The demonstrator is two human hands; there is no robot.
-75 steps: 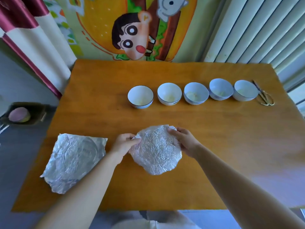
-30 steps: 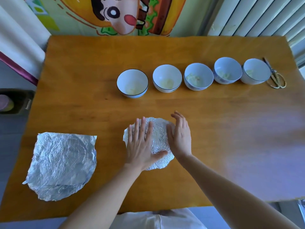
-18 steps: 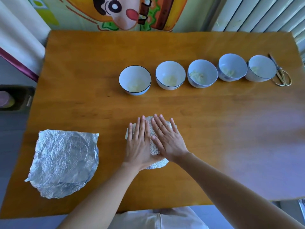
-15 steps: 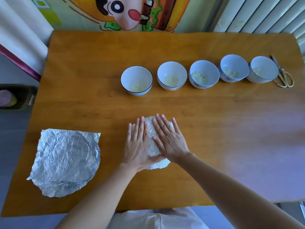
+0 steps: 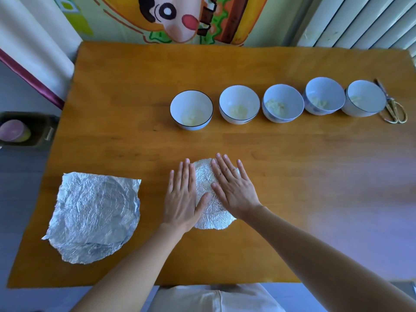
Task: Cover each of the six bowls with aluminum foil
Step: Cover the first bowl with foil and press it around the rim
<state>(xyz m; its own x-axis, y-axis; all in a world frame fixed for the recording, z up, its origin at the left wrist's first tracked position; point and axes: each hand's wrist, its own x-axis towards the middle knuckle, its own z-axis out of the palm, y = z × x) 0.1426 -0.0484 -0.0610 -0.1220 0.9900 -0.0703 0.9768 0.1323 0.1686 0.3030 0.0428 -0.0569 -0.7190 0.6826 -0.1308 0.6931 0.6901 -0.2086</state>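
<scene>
One wide-angle head-worn camera looks forward and steeply down across the wooden table (image 5: 292, 176) from its near edge, toward the cartoon poster (image 5: 180, 19).

Crinkly shiny foil sheet (image 5: 209, 210), another rumpled foil piece (image 5: 94, 217), glossy ceramic-looking bowls (image 5: 191, 110), smooth wooden table (image 5: 292, 176), brassy metal scissors (image 5: 394, 111).

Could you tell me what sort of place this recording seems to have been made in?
Most likely a room in a home: a wooden table holding everyday bowls stands against a wall with a cartoon picture, and a curtain hangs beside it.
</scene>
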